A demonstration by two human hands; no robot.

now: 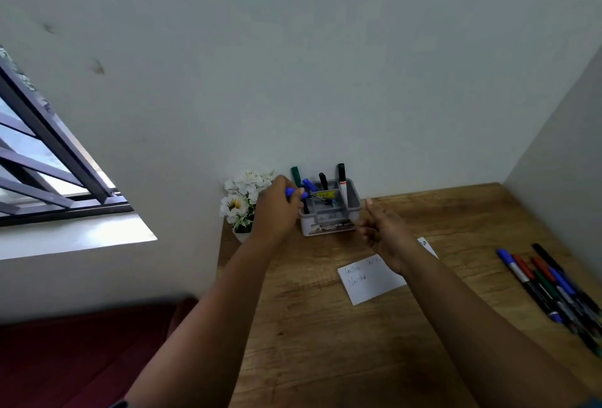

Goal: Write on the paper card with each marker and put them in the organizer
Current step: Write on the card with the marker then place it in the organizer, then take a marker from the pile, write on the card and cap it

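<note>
A grey organizer stands at the back of the wooden desk, with a green marker, a black marker, a black-capped marker and a blue one upright in it. My left hand grips a blue marker over the organizer's left side. My right hand hovers with relaxed fingers just right of the organizer, holding nothing. The white paper card, with handwriting on it, lies partly under my right wrist.
Several markers in blue, red, green and black lie in a row at the desk's right edge. A small pot of white flowers stands left of the organizer, close behind my left hand. Walls close the desk's back and right.
</note>
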